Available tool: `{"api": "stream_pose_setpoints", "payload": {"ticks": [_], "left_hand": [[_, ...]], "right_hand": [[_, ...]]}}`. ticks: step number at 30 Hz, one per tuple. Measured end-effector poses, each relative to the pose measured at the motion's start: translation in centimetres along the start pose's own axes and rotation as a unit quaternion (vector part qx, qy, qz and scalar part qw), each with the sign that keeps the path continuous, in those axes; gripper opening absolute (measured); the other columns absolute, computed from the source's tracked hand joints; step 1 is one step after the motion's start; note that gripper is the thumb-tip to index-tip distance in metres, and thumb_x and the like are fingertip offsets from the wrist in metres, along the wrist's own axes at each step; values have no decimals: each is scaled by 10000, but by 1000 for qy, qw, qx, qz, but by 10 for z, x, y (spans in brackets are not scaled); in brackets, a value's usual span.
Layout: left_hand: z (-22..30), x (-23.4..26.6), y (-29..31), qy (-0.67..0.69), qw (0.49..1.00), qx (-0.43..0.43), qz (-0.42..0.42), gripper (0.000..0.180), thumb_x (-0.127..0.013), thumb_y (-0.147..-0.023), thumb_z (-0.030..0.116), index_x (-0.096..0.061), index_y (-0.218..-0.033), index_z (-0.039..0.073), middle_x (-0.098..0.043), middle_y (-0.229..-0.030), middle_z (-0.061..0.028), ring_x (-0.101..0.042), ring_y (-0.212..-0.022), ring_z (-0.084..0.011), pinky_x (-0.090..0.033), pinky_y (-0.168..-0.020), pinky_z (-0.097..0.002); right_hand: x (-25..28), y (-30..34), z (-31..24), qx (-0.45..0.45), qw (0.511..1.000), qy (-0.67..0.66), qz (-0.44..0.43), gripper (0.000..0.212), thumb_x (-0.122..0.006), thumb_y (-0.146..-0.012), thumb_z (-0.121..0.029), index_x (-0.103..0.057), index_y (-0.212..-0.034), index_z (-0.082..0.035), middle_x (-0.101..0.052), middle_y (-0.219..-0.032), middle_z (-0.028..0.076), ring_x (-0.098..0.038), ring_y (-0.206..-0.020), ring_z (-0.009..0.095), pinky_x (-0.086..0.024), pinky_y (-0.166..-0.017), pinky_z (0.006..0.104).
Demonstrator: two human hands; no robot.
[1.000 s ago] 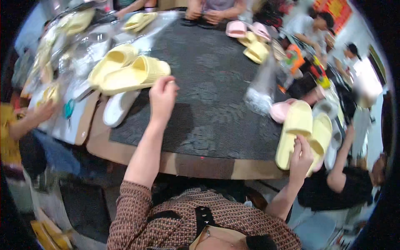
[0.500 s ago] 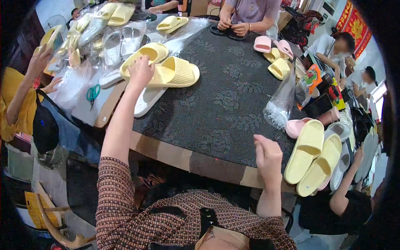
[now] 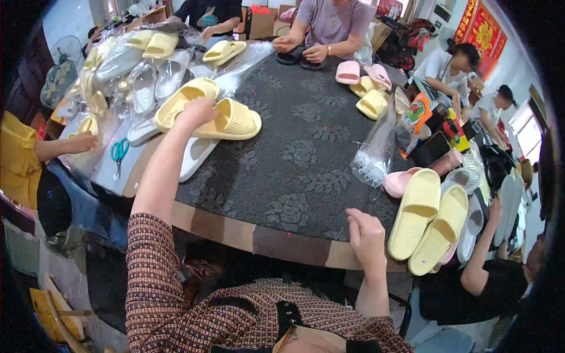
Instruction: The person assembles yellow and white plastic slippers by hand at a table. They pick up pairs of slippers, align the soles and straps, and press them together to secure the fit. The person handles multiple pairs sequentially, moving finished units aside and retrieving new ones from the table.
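Observation:
My left hand (image 3: pixel 200 113) is stretched out over the table, its fingers closed on a pair of pale yellow slippers. One yellow slipper (image 3: pixel 187 97) lies at the hand's far left side, and the other yellow slipper (image 3: pixel 238 120) is to its right, opening toward the hand. Beneath them white slippers (image 3: pixel 197 157) stick out toward the table's near edge. Above the front edge at right, my right hand (image 3: pixel 368 236) is curled closed, with nothing visible in it. Just beyond it, two yellow slippers (image 3: pixel 416 215) lean side by side over other slippers.
A dark floral mat (image 3: pixel 300 153) covers the table. Teal scissors (image 3: pixel 119 154) and plastic-wrapped slippers (image 3: pixel 141 88) are at left. Pink slippers (image 3: pixel 348 72) and a clear bag (image 3: pixel 374 156) are on the right. Across, a person handles black slippers (image 3: pixel 288 57); a yellow-sleeved person's hand (image 3: pixel 82 143) is at left.
The whole view has shifted slightly; my hands keep nearly the same poses. At left, the yellow-clothed person's raised hand has come down. Across the table, the person's hands have moved apart over the black slippers.

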State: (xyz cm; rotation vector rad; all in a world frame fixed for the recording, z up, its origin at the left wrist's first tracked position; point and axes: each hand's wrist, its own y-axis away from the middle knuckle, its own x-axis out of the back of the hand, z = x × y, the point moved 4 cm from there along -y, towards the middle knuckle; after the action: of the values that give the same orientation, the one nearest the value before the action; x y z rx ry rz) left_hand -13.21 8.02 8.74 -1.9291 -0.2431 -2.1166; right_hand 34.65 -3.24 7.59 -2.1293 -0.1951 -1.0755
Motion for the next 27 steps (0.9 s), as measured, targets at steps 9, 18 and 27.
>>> {"api": "stream_pose_setpoints", "payload": {"ticks": [9,18,27], "left_hand": [[-13,-22,-34,20,998,59,-5,363,-489,-874,248,-621,-1102,0,-542,-1223,-238,-522,-1132,-407,-436,-936,-474],[30,33,22,92,987,-15,128,367,-479,-893,199,-563,-1158,-42,-515,-1165,-287,-517,-1088,-409,-419,-941,-470],[75,70,106,149,965,-83,199,426,-516,-896,173,-473,-1257,-50,-504,-1179,-230,-531,-1045,-352,-423,-906,-390]], "right_hand": [[11,14,14,-70,997,21,-19,142,-598,-830,-60,-667,-952,-34,-668,-855,148,-631,-785,317,-487,-711,391],[8,-19,-4,-26,998,-50,-28,137,-601,-830,-55,-662,-950,-27,-666,-841,144,-634,-771,301,-490,-703,375],[-25,-62,-39,104,980,-101,-139,246,-611,-822,-106,-599,-1057,-32,-645,-973,159,-616,-874,337,-492,-762,416]]}}
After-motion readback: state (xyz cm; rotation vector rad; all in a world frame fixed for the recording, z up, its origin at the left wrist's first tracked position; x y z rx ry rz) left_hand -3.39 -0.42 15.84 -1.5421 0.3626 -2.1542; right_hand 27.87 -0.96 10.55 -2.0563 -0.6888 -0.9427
